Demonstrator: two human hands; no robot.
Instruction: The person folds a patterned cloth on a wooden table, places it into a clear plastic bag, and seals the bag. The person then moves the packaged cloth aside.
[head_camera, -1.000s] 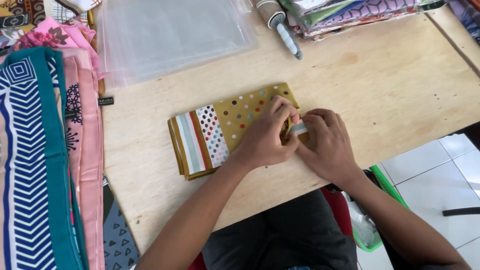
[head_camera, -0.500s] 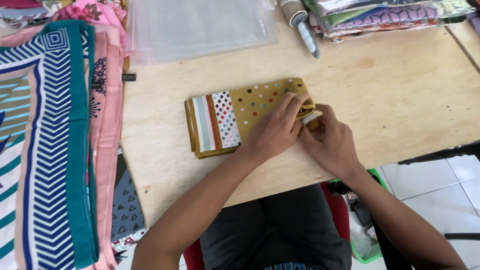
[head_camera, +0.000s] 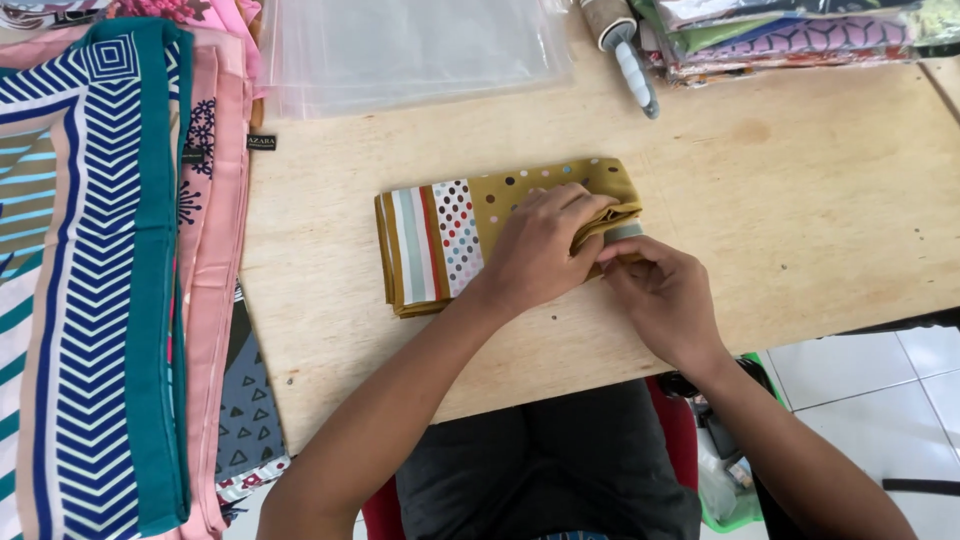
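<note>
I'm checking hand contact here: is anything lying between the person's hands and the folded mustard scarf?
Nothing visible. The left hand rests flat on the folded scarf, and the right hand pinches its right-hand edge directly.

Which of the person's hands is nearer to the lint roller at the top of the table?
The left hand. It rests on the mustard folded scarf, closer below the lint roller. The right hand sits lower, toward the table's near edge.

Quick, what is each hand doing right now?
Left hand: closed on the folded mustard scarf, gripping its right end.
Right hand: fingers pinch the same end's lower edge.
</note>
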